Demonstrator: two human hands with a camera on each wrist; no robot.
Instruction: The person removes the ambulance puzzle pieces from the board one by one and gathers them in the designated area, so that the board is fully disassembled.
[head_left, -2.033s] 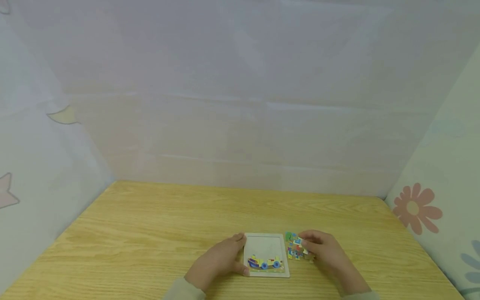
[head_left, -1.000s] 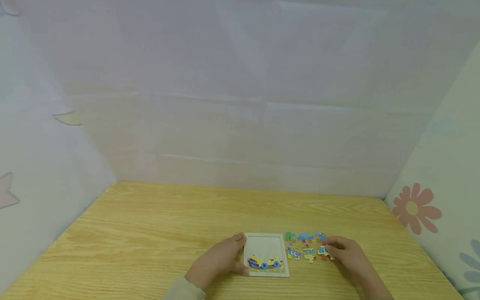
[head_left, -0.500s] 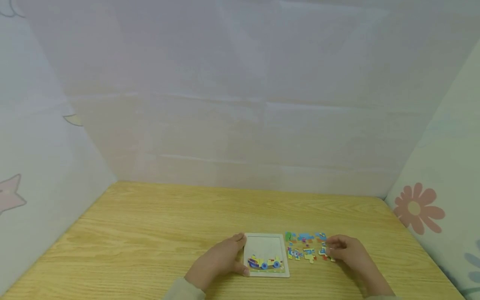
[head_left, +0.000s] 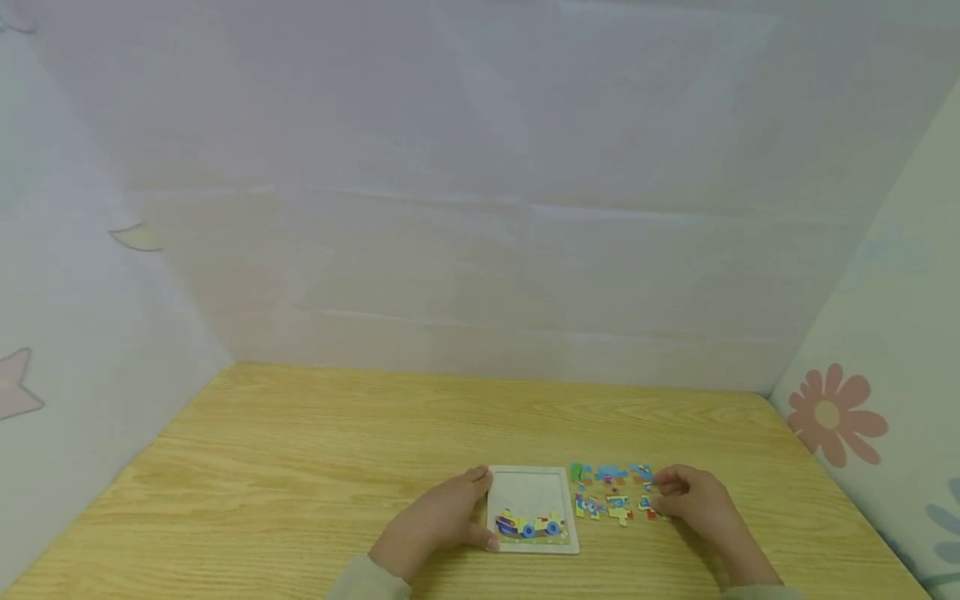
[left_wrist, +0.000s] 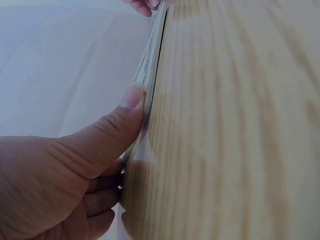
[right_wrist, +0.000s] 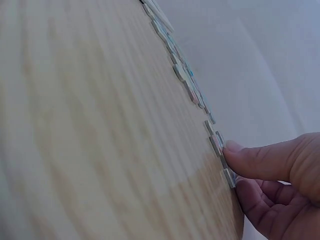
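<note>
A square puzzle board (head_left: 528,492) with a pale raised rim lies on the table, its lower strip filled with a yellow and blue vehicle picture. My left hand (head_left: 442,521) holds its left side, thumb at the near corner and fingers at the far one. In the left wrist view, the thumb (left_wrist: 131,97) presses the board's edge. Right of the board, colourful puzzle pieces (head_left: 618,508) lie in two rows. My right hand (head_left: 697,504) pinches the rightmost near puzzle piece (head_left: 647,505), partly hidden by its fingers. The right wrist view shows the thumb (right_wrist: 255,160) against that piece's edge.
The wood-grain table (head_left: 360,442) spreads beyond and to both sides of the board. Pale cloth walls stand behind it and at the left and right; the right one bears a red flower print (head_left: 828,415).
My right hand has moved right, away from the board. The puzzle pieces, bunched two seconds ago, now lie spread in two rows. My left hand and the board have stayed put.
</note>
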